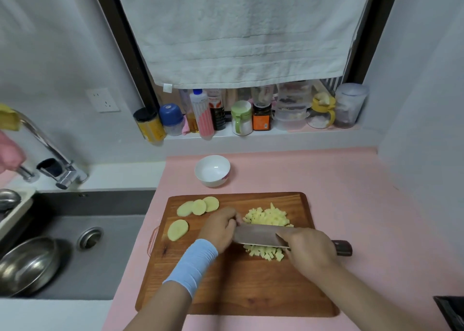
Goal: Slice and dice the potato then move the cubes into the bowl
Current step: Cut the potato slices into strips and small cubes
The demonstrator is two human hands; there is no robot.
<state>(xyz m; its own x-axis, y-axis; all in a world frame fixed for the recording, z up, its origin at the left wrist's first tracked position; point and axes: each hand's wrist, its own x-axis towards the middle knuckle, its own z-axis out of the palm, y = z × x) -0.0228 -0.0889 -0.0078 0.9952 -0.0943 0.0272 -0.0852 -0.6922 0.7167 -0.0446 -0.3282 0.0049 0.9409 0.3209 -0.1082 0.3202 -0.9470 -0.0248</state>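
I see my right hand (308, 250) with its grip wrapped round the knife (258, 235) where the handle meets the blade. The blade lies across the pile of potato cubes (268, 216) on the board (226, 280). My left hand (221, 226) sits curled at the blade's far end; I cannot tell whether its grip holds anything. Four potato slices (198, 207) lie on the board's left part. The bowl (213, 170) stands on the counter (351, 192) just behind the board.

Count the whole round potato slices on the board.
4. Three potato slices overlap at the cutting board's far left corner; one lies alone nearer, left of the left hand. Others may hide under it or the knife.
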